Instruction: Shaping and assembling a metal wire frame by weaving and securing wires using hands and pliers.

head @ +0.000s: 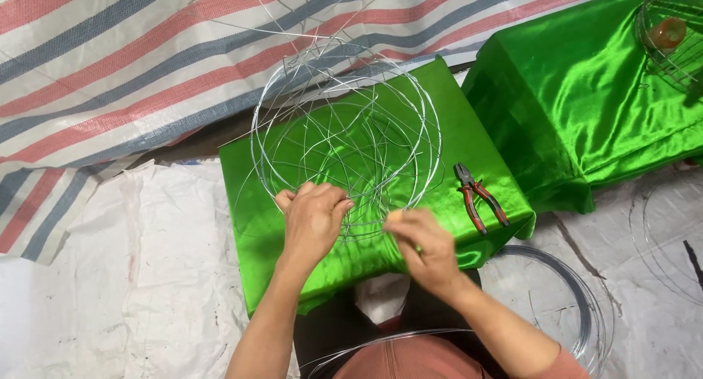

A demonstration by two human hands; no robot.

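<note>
Head view: a round wire frame (344, 137) of thin silvery loops stands on a worktop (483, 148) draped in shiny green cloth, filling most of its middle and reaching from the far edge almost to the near edge. The left hand (313, 216) sits at the near edge, its fingers (338, 202) curled over and closed on the lowest wires of the frame. The right hand (423, 241) is just beside it, also at the near edge, fingers pinched narrow on a wire at the frame's bottom rim. Red-handled pliers (477, 194) lie flat near the right edge, apart from the frame and both hands. A second green-covered worktop (586, 93) stands beyond the right edge, carrying another wire frame (674, 35) at its far right corner. A coil of wire (578, 306) lies on the floor by the person's right arm. A striped tarp (110, 64) hangs behind
</note>
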